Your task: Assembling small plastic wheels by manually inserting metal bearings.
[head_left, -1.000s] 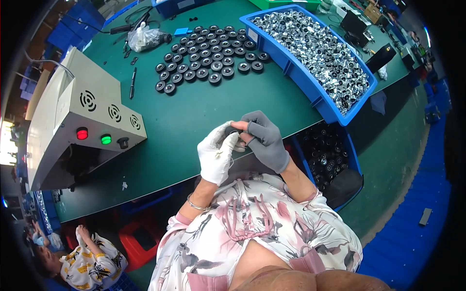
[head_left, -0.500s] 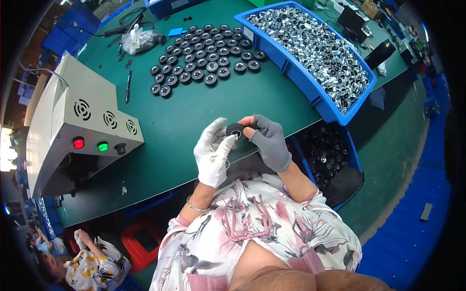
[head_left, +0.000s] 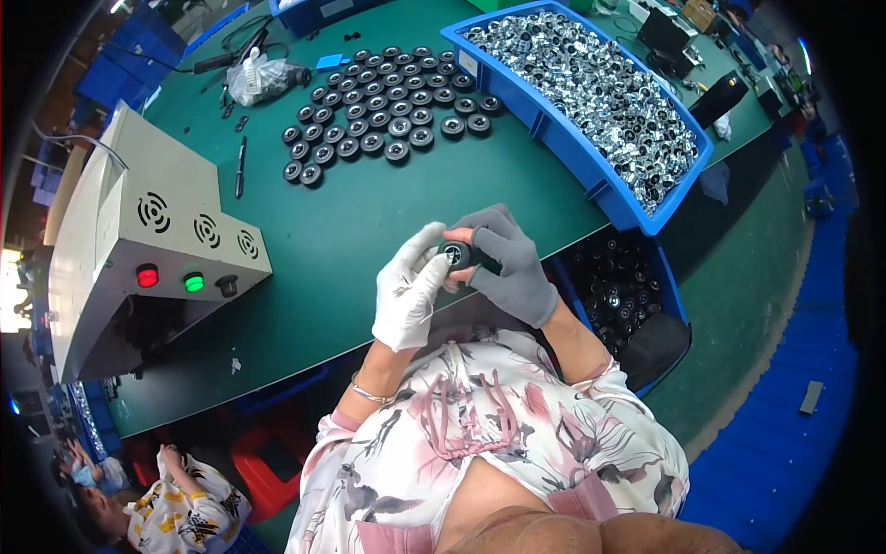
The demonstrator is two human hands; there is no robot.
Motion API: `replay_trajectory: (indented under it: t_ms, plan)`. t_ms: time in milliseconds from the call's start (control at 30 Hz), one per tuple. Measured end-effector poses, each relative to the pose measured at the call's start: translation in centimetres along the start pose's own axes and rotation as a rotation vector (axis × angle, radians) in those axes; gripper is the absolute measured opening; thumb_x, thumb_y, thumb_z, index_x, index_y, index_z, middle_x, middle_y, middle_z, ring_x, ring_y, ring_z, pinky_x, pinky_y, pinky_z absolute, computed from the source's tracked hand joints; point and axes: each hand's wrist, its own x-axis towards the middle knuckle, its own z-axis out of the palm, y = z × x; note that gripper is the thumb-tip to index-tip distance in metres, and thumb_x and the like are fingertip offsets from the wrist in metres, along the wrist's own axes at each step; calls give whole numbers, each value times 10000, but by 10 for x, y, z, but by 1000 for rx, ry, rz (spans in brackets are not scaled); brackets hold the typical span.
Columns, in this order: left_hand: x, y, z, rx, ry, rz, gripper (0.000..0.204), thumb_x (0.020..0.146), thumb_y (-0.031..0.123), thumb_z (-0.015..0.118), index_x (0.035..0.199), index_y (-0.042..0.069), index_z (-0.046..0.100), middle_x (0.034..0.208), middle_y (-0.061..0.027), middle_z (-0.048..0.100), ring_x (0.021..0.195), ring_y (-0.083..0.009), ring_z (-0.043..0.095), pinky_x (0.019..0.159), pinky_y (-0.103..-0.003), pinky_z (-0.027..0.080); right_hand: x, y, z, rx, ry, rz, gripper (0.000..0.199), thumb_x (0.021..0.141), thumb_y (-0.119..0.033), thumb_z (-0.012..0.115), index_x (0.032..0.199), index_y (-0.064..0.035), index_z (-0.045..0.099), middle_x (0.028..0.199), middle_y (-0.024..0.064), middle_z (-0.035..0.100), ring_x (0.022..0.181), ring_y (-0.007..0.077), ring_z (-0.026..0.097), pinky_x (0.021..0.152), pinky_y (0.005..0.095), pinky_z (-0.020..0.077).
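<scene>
I see the black wheel held above the desk, left of the blue tray and nearer the wearer than it. The wheel is a thick matte ring around a shiny, spoked silver hub, with that face tilted up toward my camera. The left hand, in a white knitted glove, pinches its left side between thumb and fingers. The right hand wears smooth grey cloth that leaves the fingertips bare, and those fingers bend around the wheel's right side; the far side is hidden from me, so I can't quite tell how firmly they press.

The tray is moulded plastic with a raised rim, heaped with glossy, ring-like metal parts. Just left of it, many round dark wheels lie flat in uneven rows on the smooth green top. Farther left of the tray I make out a crinkled clear bag, a slim black pen and a boxy beige machine with curved vent slots. Beneath the tray's near end, a blue bin holds more dark round pieces.
</scene>
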Motion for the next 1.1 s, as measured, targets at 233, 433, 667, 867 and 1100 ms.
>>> replay_trajectory:
  t_ms: [233,433,667,867,1100]
  plan:
    - [1,-4,4,647,23,202,382,989,110,653,1314,-74,572,1096,-124,684,968,-164,654,826,-280,548,11,-18,-3,-275,-6,-98,511,683,-112,789,1172,-40,661,1126,112,624,1011,300,577,876,372,489]
    - [0,-5,7,-311,-81,-218,457,1044,362,553,1226,-57,564,1161,-182,646,1054,-264,628,951,-392,521,2,-20,10,-14,153,104,474,661,-90,838,1097,-13,671,1099,122,617,975,287,599,806,362,516]
    - [0,-7,8,-384,-124,-241,445,1024,345,589,1261,-30,542,1141,-169,629,1052,-278,608,968,-385,512,3,-16,8,-98,134,43,403,658,-83,840,1022,-16,682,1032,104,629,952,270,598,768,359,510]
    - [1,-11,-2,-490,-97,-297,422,1013,330,611,1263,-2,541,1101,-169,626,1012,-279,605,970,-411,509,9,-20,10,-73,176,-21,400,661,-92,842,1025,-17,694,1020,92,650,910,259,599,753,346,502]
    - [-3,-6,13,-518,-70,-305,436,1002,374,615,1221,4,546,1070,-154,623,1027,-284,595,989,-407,497,2,-11,14,-4,101,29,427,650,-117,856,1036,-11,709,1012,81,654,934,248,590,783,342,492]
